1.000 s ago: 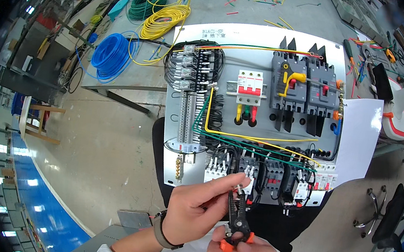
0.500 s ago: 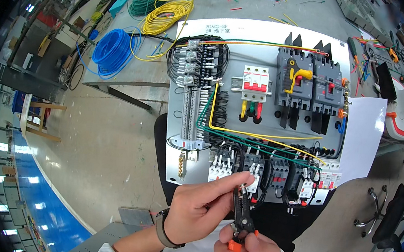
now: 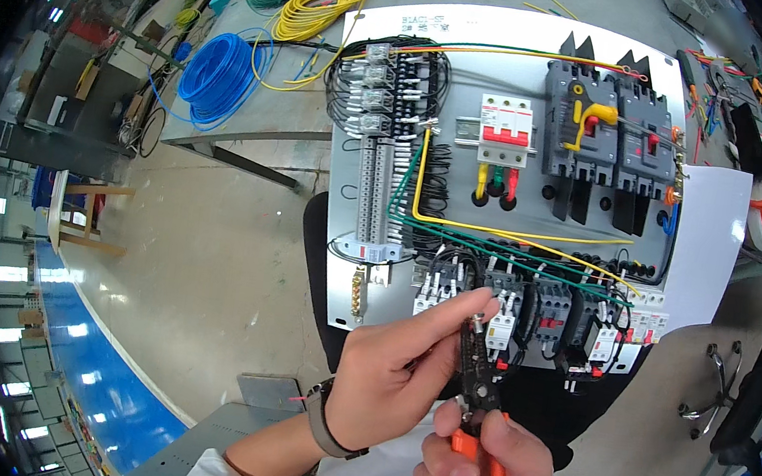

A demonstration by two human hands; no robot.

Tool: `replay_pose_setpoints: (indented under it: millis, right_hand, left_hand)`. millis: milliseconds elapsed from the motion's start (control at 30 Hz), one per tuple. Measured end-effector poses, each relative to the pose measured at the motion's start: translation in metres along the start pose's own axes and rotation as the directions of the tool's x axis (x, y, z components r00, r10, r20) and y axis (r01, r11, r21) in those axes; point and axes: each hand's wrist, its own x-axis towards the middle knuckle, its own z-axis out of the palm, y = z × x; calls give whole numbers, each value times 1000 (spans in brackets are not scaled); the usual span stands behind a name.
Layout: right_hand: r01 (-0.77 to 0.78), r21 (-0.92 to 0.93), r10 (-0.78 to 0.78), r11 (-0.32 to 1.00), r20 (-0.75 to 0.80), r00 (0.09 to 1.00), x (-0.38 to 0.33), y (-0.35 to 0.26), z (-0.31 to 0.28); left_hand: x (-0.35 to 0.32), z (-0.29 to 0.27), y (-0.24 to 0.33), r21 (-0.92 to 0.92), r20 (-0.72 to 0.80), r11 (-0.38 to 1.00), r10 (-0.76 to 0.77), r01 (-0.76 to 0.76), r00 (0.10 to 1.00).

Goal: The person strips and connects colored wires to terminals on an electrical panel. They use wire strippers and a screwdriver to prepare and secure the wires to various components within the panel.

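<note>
Below grey wiring panel [image 3: 500, 186]: right hand [image 3: 481, 470] grips orange-handled black wire stripper [image 3: 479, 395], now raised slightly. Left hand [image 3: 399, 372] pinches something at stripper's tip, possibly thin wire end; unclear. Panel view shifted nearer; work proceeding.

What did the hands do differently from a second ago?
Very little. The left hand kept its fingertips at the head of the orange-handled wire stripper, and the right hand kept gripping the handles; both hands drifted slightly right in the head view. Nothing was picked up or let go. The grey wiring panel and the blue wire coil stayed as they were.
</note>
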Motion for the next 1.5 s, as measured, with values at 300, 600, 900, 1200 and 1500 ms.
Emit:
replay_pose_setpoints:
  millis: [300, 600, 900, 1200, 1500]
  right_hand:
    - [26, -44, -27, 999, -23, 999, 13, 1, 5]
    - [31, 55, -32, 998, 23, 999, 22, -2, 11]
    - [-27, -66, 29, 997, 35, 999, 21, -22, 4]
    - [497, -550, -561, 671, 61, 825, -35, -62, -7]
    - [-391, -828, -915, -402, 385, 124, -52, -129, 30]
  left_hand:
    - [0, -2, -7, -24, -49, 999, -26, 25, 998]
    - [6, 1, -12, 45, -100, 999, 30, -26, 995]
    - [15, -9, -10, -55, -71, 993, -111, 107, 991]
    - [19, -19, 4, -133, -1, 969, -211, 209, 978]
    - [30, -30, 18, -330, 89, 926, -163, 184, 983]
